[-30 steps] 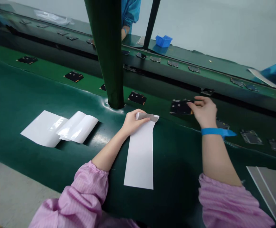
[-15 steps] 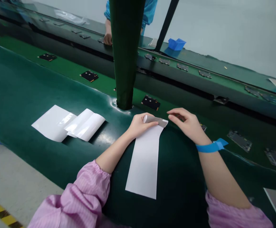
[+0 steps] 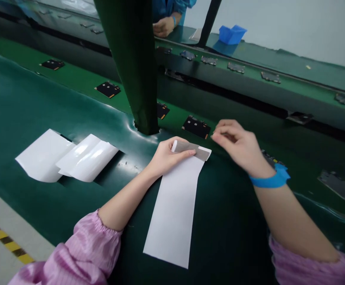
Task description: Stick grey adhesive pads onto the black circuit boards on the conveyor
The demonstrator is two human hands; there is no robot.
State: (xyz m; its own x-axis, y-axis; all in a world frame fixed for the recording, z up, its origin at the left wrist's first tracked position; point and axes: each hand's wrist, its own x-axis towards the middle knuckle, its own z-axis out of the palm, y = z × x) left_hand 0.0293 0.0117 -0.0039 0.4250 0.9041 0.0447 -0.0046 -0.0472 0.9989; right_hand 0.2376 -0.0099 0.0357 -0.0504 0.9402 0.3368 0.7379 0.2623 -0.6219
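Observation:
A long white paper strip [image 3: 175, 206] lies on the dark green mat [image 3: 35, 111] in front of me. My left hand [image 3: 164, 156] is closed on the strip's curled-back far end, where a grey folded flap [image 3: 194, 150] shows. My right hand [image 3: 239, 144], with a blue wrist strap [image 3: 271, 180], hovers just right of that flap with its fingers curled together; what they hold, if anything, I cannot make out. A black circuit board [image 3: 196, 126] lies on the conveyor just beyond my right fingertips.
Two white glossy sheets [image 3: 68, 158] lie at the left. A thick green post [image 3: 133, 63] rises behind my left hand. More boards [image 3: 108, 89] ride the green conveyor. A blue bin [image 3: 231, 35] and another person's hand [image 3: 163, 27] are on the far side.
My right hand left the board on the conveyor and came back beside the strip's folded end. My left hand kept its hold on the strip. The view shifted slightly.

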